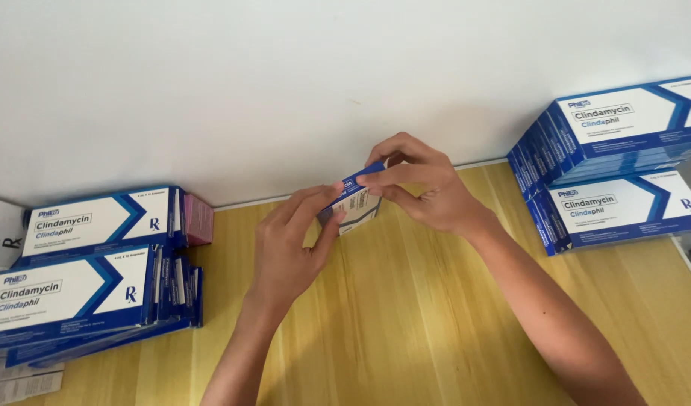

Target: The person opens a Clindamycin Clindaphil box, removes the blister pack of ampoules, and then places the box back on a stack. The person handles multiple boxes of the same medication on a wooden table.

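Note:
Both my hands hold one small blue and white carton (354, 201) above the wooden table (406, 316), near the white wall. My left hand (289, 244) grips its lower left side with thumb and fingers. My right hand (417, 184) pinches the blue top flap from the right. The carton is tilted, with its end facing me, and my fingers hide much of it.
Flat blue and white cartons (82, 278) lie stacked at the left, with a small pink box (199, 219) behind them and white paper leaflets (18, 383) at the front left corner. At the right stands a tall stack of assembled blue and white boxes (616, 162).

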